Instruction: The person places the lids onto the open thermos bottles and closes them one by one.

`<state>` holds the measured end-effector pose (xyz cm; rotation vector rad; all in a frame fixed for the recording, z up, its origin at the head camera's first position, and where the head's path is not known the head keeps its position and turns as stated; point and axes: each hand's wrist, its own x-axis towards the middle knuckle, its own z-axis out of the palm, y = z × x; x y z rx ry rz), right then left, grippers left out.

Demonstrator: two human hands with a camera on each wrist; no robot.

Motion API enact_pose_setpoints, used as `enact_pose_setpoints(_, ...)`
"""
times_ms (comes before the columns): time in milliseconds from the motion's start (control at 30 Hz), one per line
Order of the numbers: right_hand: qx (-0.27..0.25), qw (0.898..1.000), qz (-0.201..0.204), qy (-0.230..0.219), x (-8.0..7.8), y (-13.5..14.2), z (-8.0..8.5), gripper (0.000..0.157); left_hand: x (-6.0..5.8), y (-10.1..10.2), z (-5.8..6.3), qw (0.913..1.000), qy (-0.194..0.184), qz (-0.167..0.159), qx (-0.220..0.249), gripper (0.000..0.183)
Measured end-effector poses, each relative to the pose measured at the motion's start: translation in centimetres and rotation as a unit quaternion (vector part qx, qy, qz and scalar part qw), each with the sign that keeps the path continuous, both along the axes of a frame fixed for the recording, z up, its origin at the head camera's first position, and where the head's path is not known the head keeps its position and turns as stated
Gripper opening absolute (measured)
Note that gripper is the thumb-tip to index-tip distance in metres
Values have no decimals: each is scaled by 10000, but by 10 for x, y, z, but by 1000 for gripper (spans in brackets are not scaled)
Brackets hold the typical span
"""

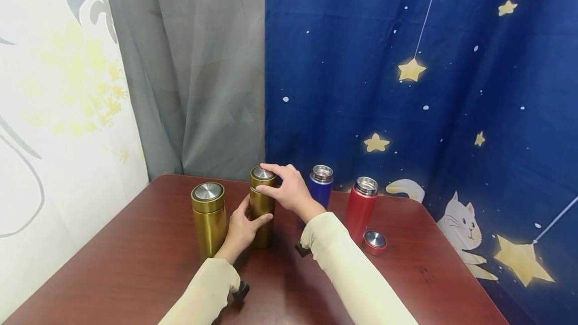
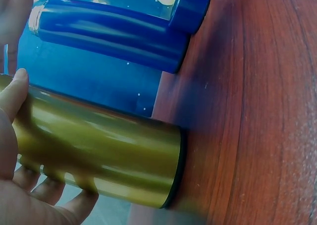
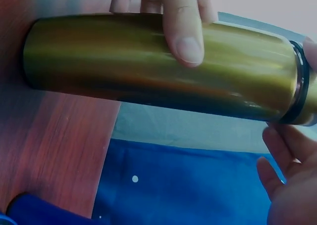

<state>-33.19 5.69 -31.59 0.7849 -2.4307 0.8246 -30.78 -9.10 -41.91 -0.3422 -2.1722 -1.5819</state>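
Observation:
A gold thermos [image 1: 261,205] stands upright near the back of the table, with a steel-topped gold lid [image 1: 264,173]. My left hand [image 1: 242,227] grips its body, the thumb across the near side and the other fingers round the far side. At the top, my right hand [image 1: 289,187] holds the lid between thumb and fingers. The right wrist view shows a dark ring [image 3: 298,81] between the gold body and the lid. In the left wrist view the base of the gold thermos [image 2: 109,145] meets the tabletop.
Another lidded gold thermos [image 1: 209,224] stands to the left. Behind my right arm are an uncapped blue thermos [image 1: 321,189] and an uncapped red thermos [image 1: 359,209]. A red lid [image 1: 375,241] lies beside the red one; a blue lid [image 2: 190,9] sits by the blue one. Curtains [image 1: 217,64] hang behind the table.

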Motion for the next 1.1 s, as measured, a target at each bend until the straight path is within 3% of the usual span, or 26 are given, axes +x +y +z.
enact_pose_setpoints(200, 63, 9953, -558, 794, 0, -9, -6, 59, 21, 4, 22, 9998, -64, -92, 183, 66)
enact_pose_setpoints(333, 99, 9932, -726, 905, 1, -15, -11, 61, 20, 4, 19, 9994, 20, -184, 284, 65)
enact_pose_setpoints(400, 87, 9954, -578, 763, 2, -16, -12, 62, 15, 3, 14, 9992, 58, -224, 327, 66)
enact_pose_setpoints(533, -254, 9987, 359, 262, 3, -11, -11, 61, 3, 0, 3, 9998, 67, -154, 129, 70)
enact_pose_setpoints(633, -517, 9924, 1121, -27, 2, -5, -8, 56, -3, -1, -3, 9999, 57, -91, -12, 72)
enact_pose_setpoints(733, -611, 9863, 1515, -216, 1, 0, -4, 49, -4, -1, -3, 9999, 46, -78, 105, 71)
enact_pose_setpoints(867, -612, 9851, 1565, -371, -1, 1, 0, 44, -5, 0, -2, 9999, 2, 18, 159, 70)
enact_pose_setpoints(1100, -112, 9950, 986, -129, -2, 2, -1, 46, -2, 0, -2, 9999, -117, 36, 89, 74)
